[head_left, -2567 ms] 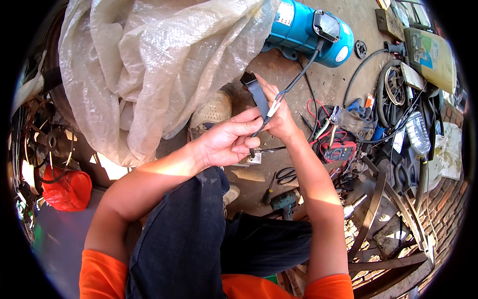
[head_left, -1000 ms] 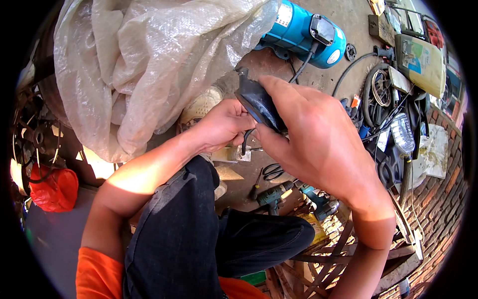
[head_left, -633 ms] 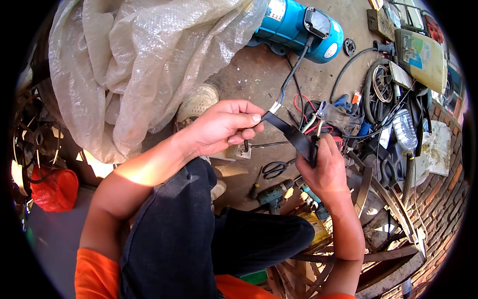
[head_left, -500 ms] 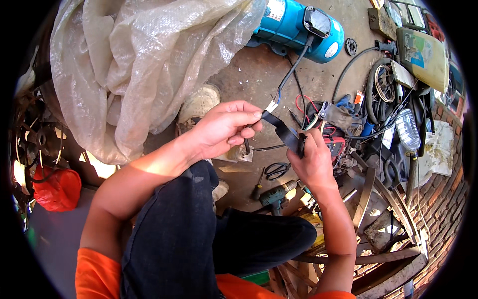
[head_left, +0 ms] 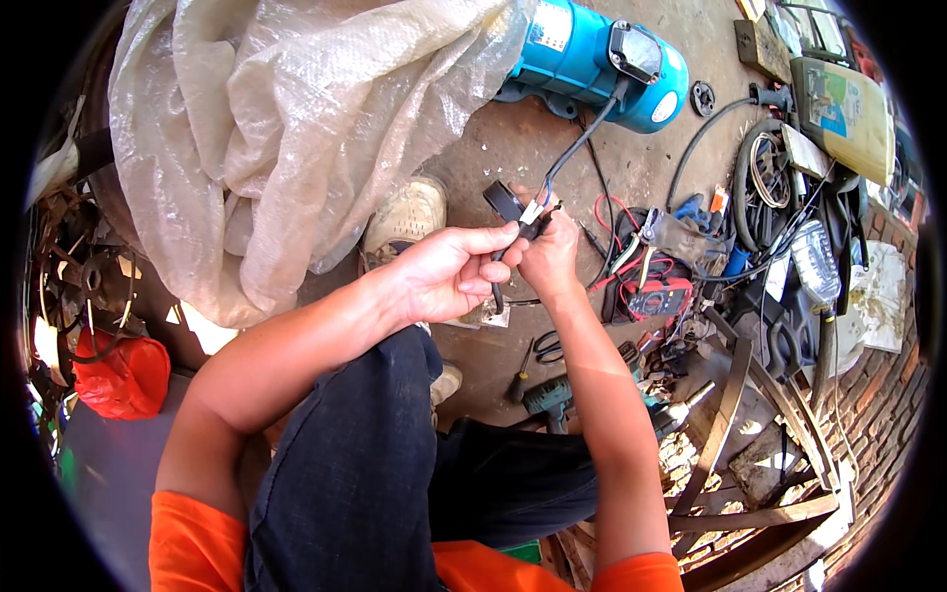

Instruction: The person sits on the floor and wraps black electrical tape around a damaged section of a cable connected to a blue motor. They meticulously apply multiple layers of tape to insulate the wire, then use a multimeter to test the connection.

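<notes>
Both hands raised over the knees so the cable end sits in plain sight. Left hand (head_left: pixel 449 276) grip pinched shut on black cable (head_left: pixel 567 158) from the blue motor (head_left: pixel 592 59). Right hand (head_left: pixel 547 259) closed on black tape (head_left: pixel 505 200), wrapping position. Meter (head_left: pixel 656 296) on the floor nearby.

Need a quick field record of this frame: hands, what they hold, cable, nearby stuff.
left hand: fingers pinched on the cable end, beside the right hand
right hand: grips the same cable end with black tape sticking up from it
cable: black, runs from the hands to the blue motor
floor right: red multimeter, coiled wire
floor below hands: screwdriver, green drill
upper left: pale woven sack
</notes>
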### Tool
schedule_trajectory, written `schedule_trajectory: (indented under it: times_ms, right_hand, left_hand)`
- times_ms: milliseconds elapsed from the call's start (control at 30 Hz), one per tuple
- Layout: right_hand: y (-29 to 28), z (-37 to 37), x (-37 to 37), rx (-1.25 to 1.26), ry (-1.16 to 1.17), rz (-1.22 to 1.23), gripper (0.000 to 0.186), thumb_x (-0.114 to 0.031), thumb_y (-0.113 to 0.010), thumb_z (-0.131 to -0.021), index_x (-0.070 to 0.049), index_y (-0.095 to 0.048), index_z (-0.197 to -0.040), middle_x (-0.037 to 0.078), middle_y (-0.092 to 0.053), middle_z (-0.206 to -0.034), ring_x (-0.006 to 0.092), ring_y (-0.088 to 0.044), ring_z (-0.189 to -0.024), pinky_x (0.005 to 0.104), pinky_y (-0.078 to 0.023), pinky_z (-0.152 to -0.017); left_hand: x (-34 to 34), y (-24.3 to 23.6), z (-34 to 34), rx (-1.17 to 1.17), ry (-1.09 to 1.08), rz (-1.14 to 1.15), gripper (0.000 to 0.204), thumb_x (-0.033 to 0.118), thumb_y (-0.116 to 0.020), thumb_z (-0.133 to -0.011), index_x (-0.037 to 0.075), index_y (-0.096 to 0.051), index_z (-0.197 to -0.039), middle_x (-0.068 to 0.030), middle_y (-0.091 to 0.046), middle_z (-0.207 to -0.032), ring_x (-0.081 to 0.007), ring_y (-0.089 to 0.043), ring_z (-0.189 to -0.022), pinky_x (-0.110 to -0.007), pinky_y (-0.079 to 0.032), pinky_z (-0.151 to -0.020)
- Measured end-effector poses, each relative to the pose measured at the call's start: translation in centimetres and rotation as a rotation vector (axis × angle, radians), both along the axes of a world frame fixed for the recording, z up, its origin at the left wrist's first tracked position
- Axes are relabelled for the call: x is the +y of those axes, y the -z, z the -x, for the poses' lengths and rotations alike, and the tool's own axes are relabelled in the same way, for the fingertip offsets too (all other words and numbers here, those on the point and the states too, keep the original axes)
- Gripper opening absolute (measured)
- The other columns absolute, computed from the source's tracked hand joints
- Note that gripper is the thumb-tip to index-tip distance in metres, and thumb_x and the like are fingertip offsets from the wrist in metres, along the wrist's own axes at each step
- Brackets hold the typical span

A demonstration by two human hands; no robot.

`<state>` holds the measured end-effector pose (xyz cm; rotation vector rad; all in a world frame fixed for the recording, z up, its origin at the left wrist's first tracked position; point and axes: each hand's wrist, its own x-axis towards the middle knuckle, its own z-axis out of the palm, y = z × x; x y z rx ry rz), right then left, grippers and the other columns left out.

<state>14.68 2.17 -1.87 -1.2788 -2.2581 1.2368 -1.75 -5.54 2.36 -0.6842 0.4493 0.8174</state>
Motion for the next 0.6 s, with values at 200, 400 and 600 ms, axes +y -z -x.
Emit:
schedule_trajectory:
  times_ms: [200,400,600]
  right_hand:
    - [3.0,1.0,0.6,0.309,0.0,0.107,0.031,0.0,-0.076,-0.069,-0.003,-0.065,-0.098,0.014,-0.065,-0.11,0.024,-0.062,-0.1,0.0348,-0.05,-0.085]
    - [1.8,2.5,2.1,0.234,-0.172,0.165,0.053,-0.007,-0.079,-0.065,-0.004,-0.059,-0.115,0.018,-0.057,-0.129,0.0328,-0.058,-0.11,0.0391,-0.047,-0.092]
    - [1.5,1.5,3.6,0.147,-0.372,0.216,0.063,-0.015,-0.076,-0.063,-0.006,-0.056,-0.122,0.021,-0.049,-0.137,0.0399,-0.049,-0.123,0.0414,-0.043,-0.099]
  left_hand:
    - [-0.2,0.4,-0.4,-0.107,-0.061,-0.086,0.015,0.023,-0.057,-0.097,0.011,-0.057,-0.105,-0.0012,-0.06,-0.094,-0.003,-0.042,-0.058,-0.015,-0.029,-0.039]
    - [-0.2,0.1,-0.4,0.002,-0.095,-0.125,0.023,0.02,-0.054,-0.098,0.021,-0.054,-0.121,0.0027,-0.06,-0.109,-0.003,-0.04,-0.059,-0.013,-0.028,-0.039]
    - [-0.2,0.3,-0.5,0.068,-0.107,-0.157,0.036,0.017,-0.053,-0.098,0.023,-0.049,-0.133,0.004,-0.058,-0.113,-0.0033,-0.038,-0.058,-0.013,-0.026,-0.04]
